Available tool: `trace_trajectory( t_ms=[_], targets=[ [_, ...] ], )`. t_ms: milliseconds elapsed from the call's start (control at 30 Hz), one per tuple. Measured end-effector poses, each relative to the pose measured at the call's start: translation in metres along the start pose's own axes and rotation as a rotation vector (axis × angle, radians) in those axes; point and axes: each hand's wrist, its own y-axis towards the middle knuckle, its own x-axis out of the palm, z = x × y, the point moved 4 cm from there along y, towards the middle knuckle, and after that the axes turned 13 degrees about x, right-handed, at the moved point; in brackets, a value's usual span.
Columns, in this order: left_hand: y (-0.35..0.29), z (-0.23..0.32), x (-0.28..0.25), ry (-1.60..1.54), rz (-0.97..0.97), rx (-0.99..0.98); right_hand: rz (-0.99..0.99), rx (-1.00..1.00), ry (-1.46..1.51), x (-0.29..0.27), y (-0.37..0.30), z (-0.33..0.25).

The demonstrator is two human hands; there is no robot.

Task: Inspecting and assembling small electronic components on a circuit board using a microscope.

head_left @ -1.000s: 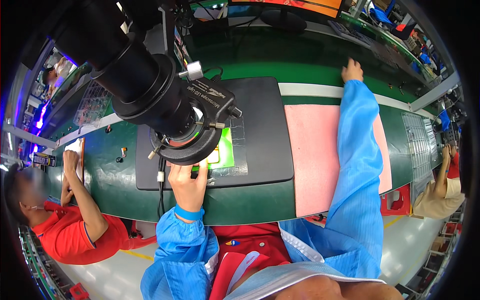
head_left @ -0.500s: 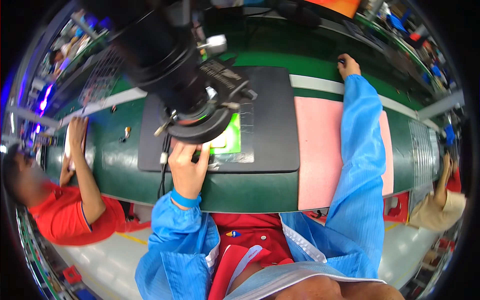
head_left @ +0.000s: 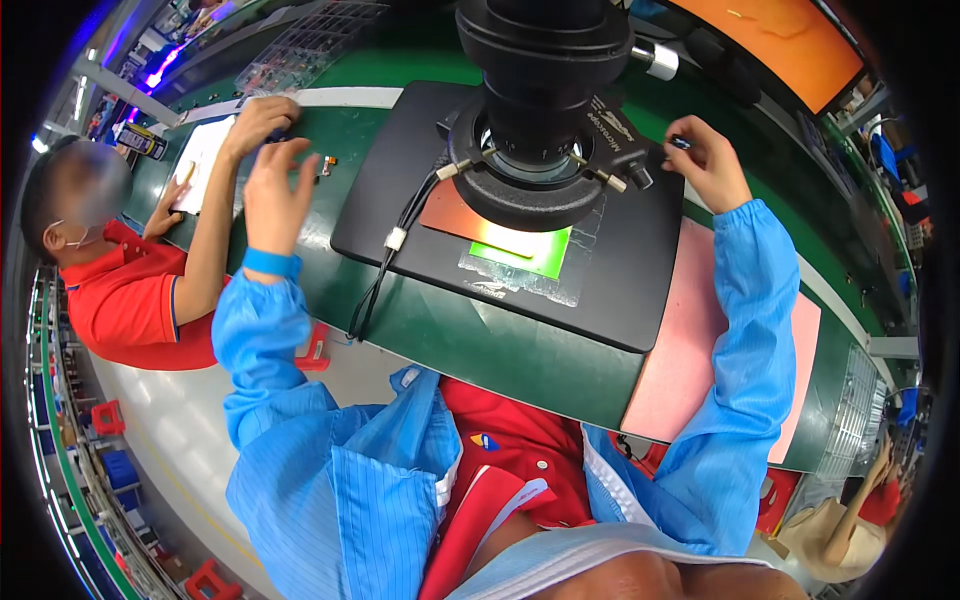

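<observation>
A black microscope (head_left: 545, 110) with a ring-shaped lamp (head_left: 520, 195) stands over a dark base plate (head_left: 610, 290). Under the lamp, a bright green lit piece (head_left: 550, 258) and an orange-red flat piece (head_left: 455, 212) lie by a clear film (head_left: 565, 288). My left hand (head_left: 278, 195) is raised left of the base, fingers apart, holding nothing that I can see. Closest to it are a small orange and white part (head_left: 329, 163) on the green table and a co-worker's hand. My right hand (head_left: 712, 165), right of the microscope, pinches a small dark part (head_left: 681, 143).
A pink mat (head_left: 665, 375) lies on the green table (head_left: 480, 335), partly under my right forearm. At left a co-worker in red (head_left: 150, 290) handles a white sheet (head_left: 205, 160). An orange-lit screen (head_left: 775, 45) stands at the back right. A black cable (head_left: 378, 275) hangs over the table edge.
My left hand has come out from under the microscope lamp and moved left, fingers spreading. My right hand, with the small dark part, is nearer the microscope. The whole view has turned.
</observation>
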Motion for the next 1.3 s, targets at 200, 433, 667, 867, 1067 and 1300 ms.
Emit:
trace_trajectory(
  t_ms=[200, 433, 667, 867, 1067, 1300],
  targets=[
    [-0.015, 0.149, 0.010, -0.703, -0.068, -0.007, -0.402, -0.035, 0.443, 0.100, -0.043, -0.068],
    [-0.016, 0.207, 0.030, -0.832, 0.120, -0.019, -0.578, 0.106, 0.560, 0.132, -0.070, -0.077],
    [-0.014, 0.196, 0.023, -0.800, 0.143, -0.107, -0.633, 0.101, 0.541, 0.137, -0.069, -0.073],
    [-0.015, 0.186, 0.028, -0.586, 0.145, -0.022, -0.081, -0.301, -0.033, 0.126, -0.073, -0.094],
    [-0.016, 0.199, 0.020, -0.676, 0.079, 0.023, -0.252, -0.188, 0.118, 0.125, -0.067, -0.082],
    [-0.032, 0.200, 0.029, -0.998, 0.081, -0.256, -0.415, -0.150, 0.448, 0.137, -0.079, -0.080]
  ],
)
